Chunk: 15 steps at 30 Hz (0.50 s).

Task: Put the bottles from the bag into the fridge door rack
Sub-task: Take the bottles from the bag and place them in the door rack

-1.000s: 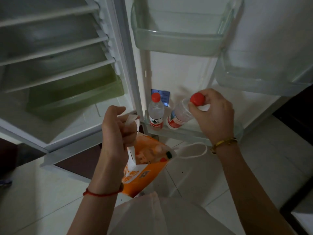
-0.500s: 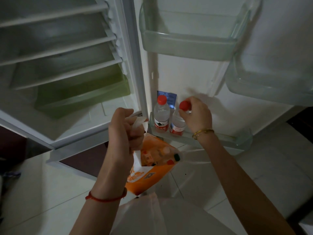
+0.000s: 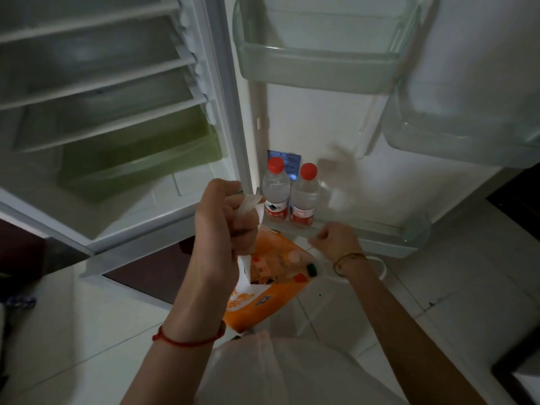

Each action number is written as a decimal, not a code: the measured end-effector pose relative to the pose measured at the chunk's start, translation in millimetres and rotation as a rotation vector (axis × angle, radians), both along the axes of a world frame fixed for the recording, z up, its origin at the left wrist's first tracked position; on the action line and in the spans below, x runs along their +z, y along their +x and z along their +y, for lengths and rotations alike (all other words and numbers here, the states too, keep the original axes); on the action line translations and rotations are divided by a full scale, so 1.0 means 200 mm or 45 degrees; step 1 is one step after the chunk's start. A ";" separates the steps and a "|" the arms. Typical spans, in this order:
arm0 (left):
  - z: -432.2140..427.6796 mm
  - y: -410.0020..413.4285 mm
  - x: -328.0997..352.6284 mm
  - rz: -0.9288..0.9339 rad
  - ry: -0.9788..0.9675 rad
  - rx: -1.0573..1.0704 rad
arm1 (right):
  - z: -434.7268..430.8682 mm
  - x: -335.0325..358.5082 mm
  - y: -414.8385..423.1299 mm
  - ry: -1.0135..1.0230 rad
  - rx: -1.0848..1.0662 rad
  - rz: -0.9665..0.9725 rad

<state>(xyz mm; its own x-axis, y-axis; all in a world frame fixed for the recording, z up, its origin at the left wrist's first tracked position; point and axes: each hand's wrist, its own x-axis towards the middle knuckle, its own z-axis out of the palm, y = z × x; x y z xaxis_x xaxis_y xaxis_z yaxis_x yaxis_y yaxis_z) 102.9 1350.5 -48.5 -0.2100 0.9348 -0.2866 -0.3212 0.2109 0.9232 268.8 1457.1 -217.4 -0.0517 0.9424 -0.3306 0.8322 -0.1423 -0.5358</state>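
Observation:
Two clear water bottles with red caps stand upright side by side at the left end of the bottom door rack (image 3: 380, 238): the left bottle (image 3: 276, 197) and the right bottle (image 3: 305, 200). Below them hangs an orange and white bag (image 3: 263, 305), its mouth open, with bottle caps showing inside, one of them green (image 3: 312, 268). My left hand (image 3: 222, 226) is clenched on the bag's white handle. My right hand (image 3: 336, 239) hovers with curled fingers over the bag's right rim, just in front of the rack. Nothing is clearly in it.
Two transparent door racks hang higher up, one in the middle (image 3: 315, 68) and one at the right (image 3: 455, 141). The open fridge body at the left shows bare shelves (image 3: 102, 83) and a green drawer (image 3: 137, 159). Pale floor tiles lie below.
My right hand stood the second bottle upright next to the first, let go of it and drew back down to the bag's mouth. My left hand kept hold of the handle.

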 end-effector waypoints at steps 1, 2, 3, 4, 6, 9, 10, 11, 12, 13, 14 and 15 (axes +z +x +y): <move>0.00 0.01 0.00 -0.008 -0.005 -0.009 | -0.03 -0.06 0.00 -0.211 0.050 -0.041; -0.01 0.02 0.00 -0.008 -0.014 -0.019 | -0.05 -0.12 0.00 -0.334 0.094 -0.082; -0.02 0.02 0.01 0.003 -0.016 -0.031 | -0.07 -0.17 -0.01 -0.379 0.121 -0.113; -0.02 0.03 0.01 0.019 -0.013 -0.041 | -0.09 -0.20 -0.02 -0.396 0.109 -0.118; -0.04 0.04 0.00 0.044 0.001 -0.052 | -0.12 -0.25 -0.05 -0.466 0.027 -0.047; -0.07 0.05 0.00 0.034 0.025 -0.065 | -0.16 -0.29 -0.09 -0.463 -0.056 0.010; -0.07 0.05 0.01 0.021 0.025 -0.068 | -0.17 -0.32 -0.10 -0.434 -0.085 0.033; -0.08 0.06 0.01 0.015 0.022 -0.068 | -0.18 -0.34 -0.11 -0.409 -0.122 0.073; -0.09 0.07 0.01 0.014 0.017 -0.066 | -0.18 -0.35 -0.12 -0.384 -0.144 0.102; -0.10 0.08 0.02 0.016 0.012 -0.061 | -0.19 -0.36 -0.12 -0.363 -0.157 0.122; -0.11 0.08 0.02 0.013 0.011 -0.056 | -0.19 -0.36 -0.13 -0.353 -0.171 0.142; -0.12 0.09 0.02 0.005 0.015 -0.050 | -0.20 -0.35 -0.14 -0.354 -0.195 0.160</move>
<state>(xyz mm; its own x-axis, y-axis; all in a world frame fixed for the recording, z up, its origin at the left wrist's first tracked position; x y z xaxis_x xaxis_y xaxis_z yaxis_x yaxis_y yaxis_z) 120.8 1327.4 -43.5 -0.1745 0.9455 -0.2750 -0.3091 0.2126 0.9270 240.9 1418.0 -288.2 0.0266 0.8169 -0.5761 0.7200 -0.4155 -0.5559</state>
